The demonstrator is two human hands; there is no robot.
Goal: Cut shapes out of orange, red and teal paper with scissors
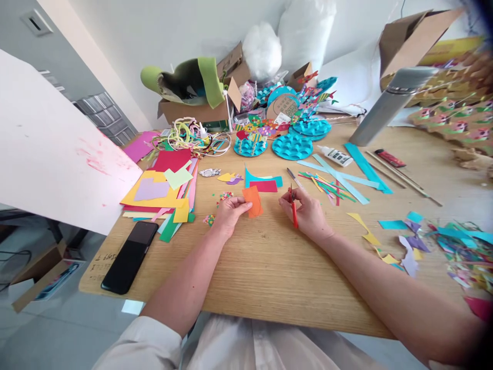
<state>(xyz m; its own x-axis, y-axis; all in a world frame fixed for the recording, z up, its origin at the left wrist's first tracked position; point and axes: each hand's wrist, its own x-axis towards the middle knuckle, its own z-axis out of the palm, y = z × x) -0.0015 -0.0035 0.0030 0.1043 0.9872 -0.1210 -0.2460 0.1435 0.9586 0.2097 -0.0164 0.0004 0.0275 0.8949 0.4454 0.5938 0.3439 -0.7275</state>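
Observation:
My left hand [230,215] pinches the lower left side of an orange piece of paper [253,199] above the wooden table. To its right, my right hand [304,211] is closed round red-handled scissors [294,211], whose dark blades point away from me. A gap separates the scissors from the orange paper. Just beyond the orange paper lie a crimson paper rectangle [269,185] and a teal paper offcut [254,178]. Small flower-patterned pieces [209,220] rest left of my left hand. A pen [294,176] lies behind my right hand.
Stacked coloured paper [144,191] and a black phone [130,257] are on the left. Blue craft discs [292,147] stand at the back. A glue bottle [336,155], paper strips [346,180] and a grey flask [379,115] stand or lie right, with paper scraps [414,241] nearer me.

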